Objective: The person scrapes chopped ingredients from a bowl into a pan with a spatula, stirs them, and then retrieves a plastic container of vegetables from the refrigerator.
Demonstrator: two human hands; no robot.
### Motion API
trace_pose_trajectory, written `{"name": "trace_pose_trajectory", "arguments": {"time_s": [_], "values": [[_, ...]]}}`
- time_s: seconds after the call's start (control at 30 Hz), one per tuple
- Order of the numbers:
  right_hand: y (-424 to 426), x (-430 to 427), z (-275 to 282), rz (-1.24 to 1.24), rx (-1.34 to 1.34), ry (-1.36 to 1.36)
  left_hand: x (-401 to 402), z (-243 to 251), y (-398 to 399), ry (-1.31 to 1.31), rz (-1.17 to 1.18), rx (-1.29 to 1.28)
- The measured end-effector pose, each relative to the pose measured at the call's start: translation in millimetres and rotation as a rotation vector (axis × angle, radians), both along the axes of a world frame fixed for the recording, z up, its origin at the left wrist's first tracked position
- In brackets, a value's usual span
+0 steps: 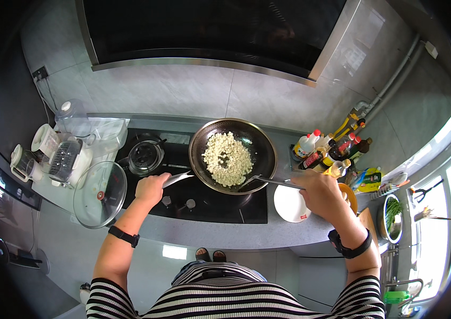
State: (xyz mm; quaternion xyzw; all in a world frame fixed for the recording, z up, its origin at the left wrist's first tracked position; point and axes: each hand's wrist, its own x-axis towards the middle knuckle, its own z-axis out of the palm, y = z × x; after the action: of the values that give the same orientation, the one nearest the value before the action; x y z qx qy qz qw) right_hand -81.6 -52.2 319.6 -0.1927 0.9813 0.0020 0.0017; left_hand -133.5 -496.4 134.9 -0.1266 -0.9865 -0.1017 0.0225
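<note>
My left hand (pixel 152 189) is closed around the handle of a wok (pixel 196 151), which sits over the right side of a black gas hob (pixel 205 211). Small pale diced pieces (pixel 228 161), perhaps tofu, are spread in a rough ring in the wok. My right hand (pixel 321 193) grips the handle of a metal spatula (pixel 277 182); its blade rests inside the wok at the lower right edge of the pieces. A white plate (pixel 290 203) lies on the counter beside my right hand.
Several seasoning bottles (pixel 309 145) stand at the back right. An orange plate (pixel 349 195) is partly behind my right hand. At left are a glass lid (pixel 99 195), a free burner (pixel 145 155) and kitchen appliances (pixel 67 159). A metal bowl (pixel 393 219) holds green vegetables at far right.
</note>
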Motion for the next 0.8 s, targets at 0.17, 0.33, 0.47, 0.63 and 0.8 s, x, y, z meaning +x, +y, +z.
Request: {"name": "trace_pose_trajectory", "arguments": {"time_s": [0.17,0.33,0.47,0.63,0.8], "values": [[-23,-21,-63,-0.065,0.049,0.021,-5,1,5,0.016,-0.016,0.003],[-17,-44,-53,-0.165,0.19,0.115,-1,-3,3,0.011,0.012,-0.01],[3,-47,-10,-0.066,0.268,0.069,2,-1,1,0.039,0.014,-0.013],[-9,-73,-58,-0.063,0.116,0.136,-6,1,6,0.015,-0.002,-0.007],[-21,-94,-26,-0.411,0.284,-0.031,-2,0,1,0.028,-0.002,-0.013]]}}
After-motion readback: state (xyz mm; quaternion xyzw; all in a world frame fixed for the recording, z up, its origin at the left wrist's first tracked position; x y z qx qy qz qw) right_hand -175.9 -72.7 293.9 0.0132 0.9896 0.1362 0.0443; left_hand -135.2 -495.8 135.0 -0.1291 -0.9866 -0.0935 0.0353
